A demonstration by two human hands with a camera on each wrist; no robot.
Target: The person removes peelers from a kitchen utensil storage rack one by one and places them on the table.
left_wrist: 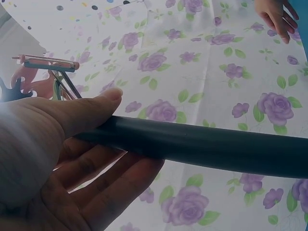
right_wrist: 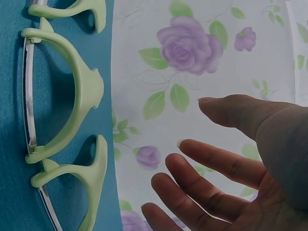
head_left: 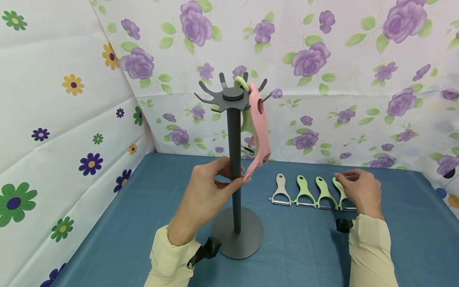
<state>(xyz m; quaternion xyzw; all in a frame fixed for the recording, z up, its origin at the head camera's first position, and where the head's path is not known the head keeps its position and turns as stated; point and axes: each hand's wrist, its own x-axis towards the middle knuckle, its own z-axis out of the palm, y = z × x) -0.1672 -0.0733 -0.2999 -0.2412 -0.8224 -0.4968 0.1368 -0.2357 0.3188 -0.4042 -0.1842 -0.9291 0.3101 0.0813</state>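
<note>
A dark grey stand with curved hooks and a round base stands on the table. My left hand grips its pole, thumb on one side and fingers on the other, also seen in the left wrist view. A pink Y-peeler and a green peeler hang from the hooks on the right. Over the rightmost green peeler is my right hand, partly covering it. In the right wrist view its fingers are spread and loosely bent, holding nothing, apart from the green peelers.
Left of the right hand, a pale peeler and two more green peelers, one nearest the pale one, lie in a row with blades toward me. Blue cloth covers the table. Flowered sheets hang behind and at the sides.
</note>
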